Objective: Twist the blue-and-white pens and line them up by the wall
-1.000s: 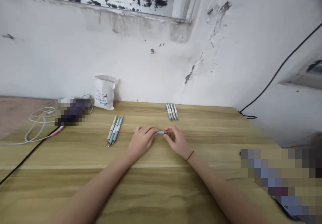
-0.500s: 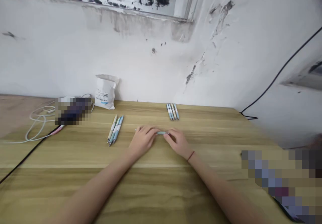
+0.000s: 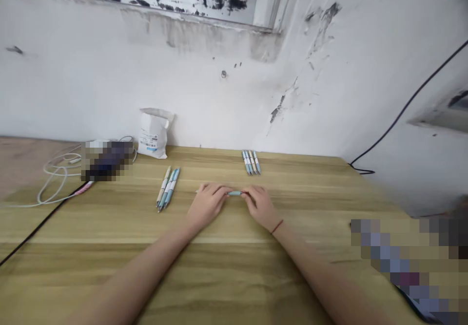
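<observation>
At the centre of the frame we see a light-blue pen (image 3: 234, 193), held sideways; the left hand (image 3: 206, 203) is curled over its left part; the right hand (image 3: 260, 206), nearly closed, pinches its right end; on the desk (image 3: 234, 271), one pen group (image 3: 166, 190) lies left of centre, a second pen group (image 3: 248, 162) above centre.

Bare forearms (image 3: 161, 261), thin dk red band (image 3: 277, 226) on R wrist (image 3: 272, 221).
</observation>
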Demonstrator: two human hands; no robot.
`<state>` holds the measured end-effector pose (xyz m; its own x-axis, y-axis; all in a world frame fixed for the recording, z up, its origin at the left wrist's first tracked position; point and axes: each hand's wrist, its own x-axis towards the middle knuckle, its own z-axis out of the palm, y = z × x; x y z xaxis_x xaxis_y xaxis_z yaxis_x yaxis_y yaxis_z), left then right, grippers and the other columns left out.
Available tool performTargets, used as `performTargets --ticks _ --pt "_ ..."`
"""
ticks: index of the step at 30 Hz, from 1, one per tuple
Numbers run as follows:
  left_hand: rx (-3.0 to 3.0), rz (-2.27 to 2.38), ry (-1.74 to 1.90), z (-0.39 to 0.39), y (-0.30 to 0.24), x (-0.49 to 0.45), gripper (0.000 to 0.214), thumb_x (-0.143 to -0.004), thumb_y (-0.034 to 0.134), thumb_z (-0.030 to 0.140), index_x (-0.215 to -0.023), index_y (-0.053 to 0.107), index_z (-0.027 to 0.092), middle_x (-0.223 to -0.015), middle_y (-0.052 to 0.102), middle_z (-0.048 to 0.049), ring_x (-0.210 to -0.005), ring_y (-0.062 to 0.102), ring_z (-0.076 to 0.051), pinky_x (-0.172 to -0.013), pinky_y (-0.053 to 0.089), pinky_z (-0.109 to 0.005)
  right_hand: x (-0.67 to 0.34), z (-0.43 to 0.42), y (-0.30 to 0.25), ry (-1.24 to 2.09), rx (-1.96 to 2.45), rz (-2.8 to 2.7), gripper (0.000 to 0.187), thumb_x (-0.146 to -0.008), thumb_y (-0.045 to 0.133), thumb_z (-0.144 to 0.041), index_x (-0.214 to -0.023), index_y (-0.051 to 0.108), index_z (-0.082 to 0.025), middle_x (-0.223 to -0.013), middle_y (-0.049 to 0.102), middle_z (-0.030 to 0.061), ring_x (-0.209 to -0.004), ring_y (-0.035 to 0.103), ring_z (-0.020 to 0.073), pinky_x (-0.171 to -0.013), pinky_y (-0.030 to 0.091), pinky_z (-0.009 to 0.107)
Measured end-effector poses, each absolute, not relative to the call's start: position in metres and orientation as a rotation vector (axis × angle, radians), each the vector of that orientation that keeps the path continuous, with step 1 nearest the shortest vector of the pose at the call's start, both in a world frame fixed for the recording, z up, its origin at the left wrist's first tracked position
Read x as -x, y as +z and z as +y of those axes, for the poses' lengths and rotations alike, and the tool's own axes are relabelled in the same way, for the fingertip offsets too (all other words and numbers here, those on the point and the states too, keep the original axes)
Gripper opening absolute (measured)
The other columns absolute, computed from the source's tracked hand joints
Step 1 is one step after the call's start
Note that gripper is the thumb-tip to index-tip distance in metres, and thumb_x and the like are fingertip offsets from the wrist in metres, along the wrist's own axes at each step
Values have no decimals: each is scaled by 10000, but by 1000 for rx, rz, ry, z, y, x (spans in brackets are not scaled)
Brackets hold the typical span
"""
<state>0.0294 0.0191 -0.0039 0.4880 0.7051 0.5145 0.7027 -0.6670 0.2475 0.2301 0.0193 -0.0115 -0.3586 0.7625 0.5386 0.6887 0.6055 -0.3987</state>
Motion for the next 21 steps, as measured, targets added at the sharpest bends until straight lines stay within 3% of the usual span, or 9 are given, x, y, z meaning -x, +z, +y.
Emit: performTargets --ticks 5,10,17,21 --pt "-2707 1287 938 18 -2 -31 188 -909 432 207 -1042 561 235 -1040 636 -17 -985 551 -154 -820 350 -311 -230 18 -9 67 1148 -2178 203 -905 394 -201 -811 572 -187 -769 613 40 -762 541 177 -722 371 306" --pt "-2701 1388 915 21 0 -29 252 -936 379 284 -1142 516 238 -1101 622 -35 -1000 552 -167 -840 333 -338 -234 21 -12 42 1162 -2075 217 -914 371 -217 -852 577 -190 -789 619 52 -755 547 185 -719 399 320" --pt "-2700 1464 803 26 -6 -21 219 -939 369 249 -1066 548 246 -1015 653 -19 -935 577 -165 -805 321 -343 -246 28 -13 91 1114 -2055 210 -907 400 -247 -1035 559 -196 -931 627 69 -847 579 190 -762 469 327" --pt "-2707 1436 796 26 -7 -21 218 -937 369 250 -1051 555 233 -1019 648 -35 -942 572 -169 -811 323 -343 -250 27 -8 -81 1097 -2178 198 -903 410 -216 -996 583 -192 -951 631 75 -874 560 202 -794 451 346"
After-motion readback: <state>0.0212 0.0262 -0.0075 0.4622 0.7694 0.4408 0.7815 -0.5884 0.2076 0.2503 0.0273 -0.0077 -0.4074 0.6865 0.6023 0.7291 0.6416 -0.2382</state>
